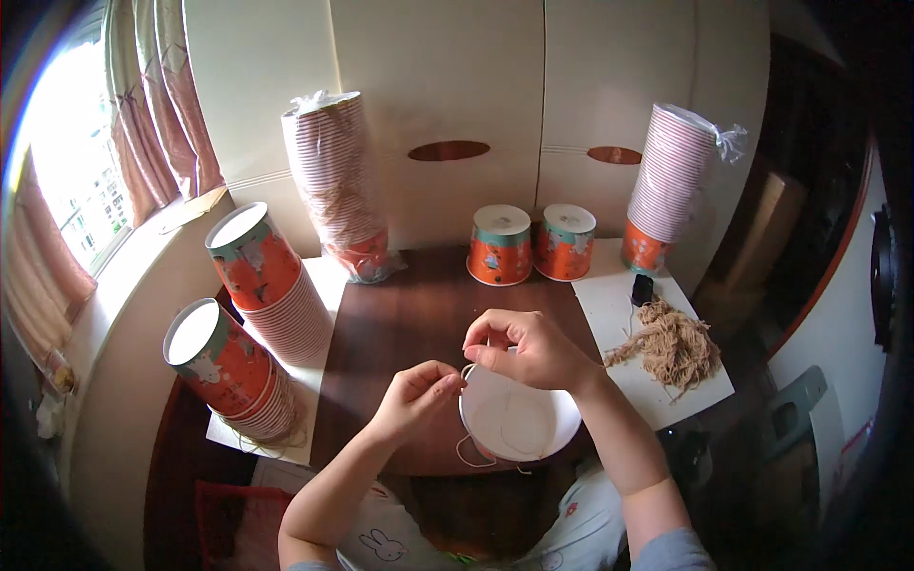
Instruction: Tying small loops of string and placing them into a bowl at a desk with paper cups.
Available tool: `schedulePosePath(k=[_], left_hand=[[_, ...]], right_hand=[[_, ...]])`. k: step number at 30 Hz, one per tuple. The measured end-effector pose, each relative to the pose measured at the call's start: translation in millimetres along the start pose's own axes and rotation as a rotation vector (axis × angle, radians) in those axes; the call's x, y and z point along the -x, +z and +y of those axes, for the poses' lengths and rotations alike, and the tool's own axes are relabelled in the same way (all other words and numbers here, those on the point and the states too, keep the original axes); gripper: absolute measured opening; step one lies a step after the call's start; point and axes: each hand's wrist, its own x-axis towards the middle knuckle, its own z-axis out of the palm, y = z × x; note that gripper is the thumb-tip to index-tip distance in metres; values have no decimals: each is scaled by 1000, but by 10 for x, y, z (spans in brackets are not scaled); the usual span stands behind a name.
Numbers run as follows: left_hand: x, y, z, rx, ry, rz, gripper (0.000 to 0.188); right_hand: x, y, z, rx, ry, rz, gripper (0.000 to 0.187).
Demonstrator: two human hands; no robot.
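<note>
A paper bucket (pixel 505 409), white inside, stands at the table's near edge with its open mouth up. My left hand (pixel 416 398) is closed in a pinch at the bucket's left rim, on a thin beige cord (pixel 466 373). Just above the rim, my right hand (pixel 533 350) pinches the cord too, its fingertips bent toward the left hand. A loop of cord (pixel 464 455) hangs outside the bucket at the lower left, and a thin strand lies within it. How the cord passes through the rim is hidden by my fingers.
Two orange and green buckets (pixel 501 246) stand upside down at the back. Tall bucket stacks (pixel 328 171) rise at the back left, left side and back right (pixel 669 181). A heap of beige cords (pixel 674 347) lies on the white board (pixel 705 390) at right, beside a small black object (pixel 643 289).
</note>
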Motion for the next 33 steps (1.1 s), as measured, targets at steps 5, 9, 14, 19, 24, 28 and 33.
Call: schedulePosePath(k=[5, 9, 14, 19, 24, 28, 33], left_hand=[[-45, -35, -18, -117, 66, 29, 14], [-73, -43, -33, -229, -23, 42, 11], [-137, -78, -114, -316, 21, 23, 13], [-388, -81, -350, -579, 106, 138, 30], [-585, -84, -649, -468, -29, -38, 38], [-453, -37, -505, -627, -66, 90, 33], [-258, -8, -665, -546, 46, 241, 35]], right_hand=[[57, 1, 19, 410, -4, -99, 22], [45, 37, 224, 500, -48, -166, 19], [72, 16, 191, 694, -10, -63, 11], [47, -95, 350, 554, -146, 125, 8], [-9, -81, 472, -234, 237, -51, 5], [20, -117, 324, -248, 341, -12, 7], [64, -9, 531, 155, 170, 66, 10]])
